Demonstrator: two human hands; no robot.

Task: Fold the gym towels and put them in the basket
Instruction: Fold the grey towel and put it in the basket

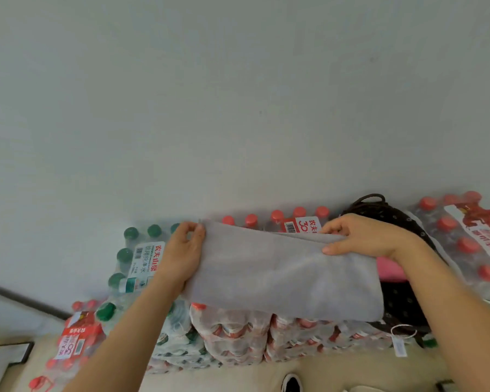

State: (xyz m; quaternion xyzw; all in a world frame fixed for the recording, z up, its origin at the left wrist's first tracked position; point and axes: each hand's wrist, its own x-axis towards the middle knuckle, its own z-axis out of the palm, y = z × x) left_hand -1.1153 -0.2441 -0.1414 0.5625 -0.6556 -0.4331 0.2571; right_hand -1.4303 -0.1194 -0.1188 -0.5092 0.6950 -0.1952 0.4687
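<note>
A grey gym towel (280, 275) hangs folded in the air in front of me, over stacked packs of bottled water. My left hand (181, 250) pinches its upper left corner between thumb and fingers. My right hand (362, 236) grips the upper right edge, thumb in front and fingers behind the fold. The towel's lower edge droops toward the right. A dark dotted fabric basket or bag (399, 301) with a loop handle stands behind my right wrist; something pink (391, 270) shows inside it.
Shrink-wrapped packs of water bottles with green caps (136, 261) and red caps (464, 241) are piled against a pale wall. More packs (238, 335) sit below the towel. A beige floor (238, 380) and a shoe tip (292, 383) show at the bottom.
</note>
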